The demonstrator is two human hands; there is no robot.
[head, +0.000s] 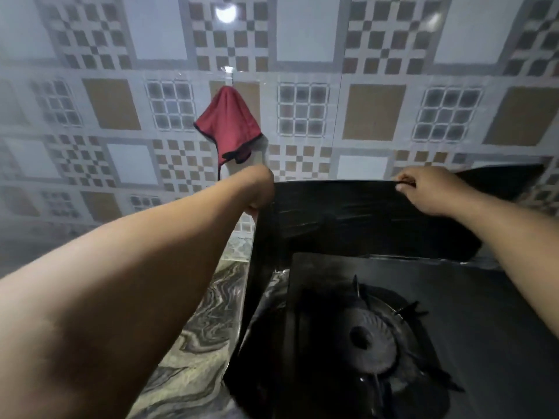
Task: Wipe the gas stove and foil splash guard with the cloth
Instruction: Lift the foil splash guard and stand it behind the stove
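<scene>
**Both hands at the top edge of the splash guard**

The tiled wall [375, 40] fills the view beyond both hands. Below and between the hands stands the dark foil splash guard [348, 213], its back panel upright against the wall and a side panel running down beneath the left hand. Under the right forearm sits the black gas stove [472, 322], its burner [373, 343] nearer the viewer than either hand. The marbled desk [208, 313] shows under the left forearm. A red cloth [230, 124] hangs on the wall just above the left hand, held by neither hand. The right hand [429, 190] pinches the guard's top edge. The left hand [260, 189] is at the guard's upper left corner, its fingers hidden, so its grip cannot be told.
</scene>
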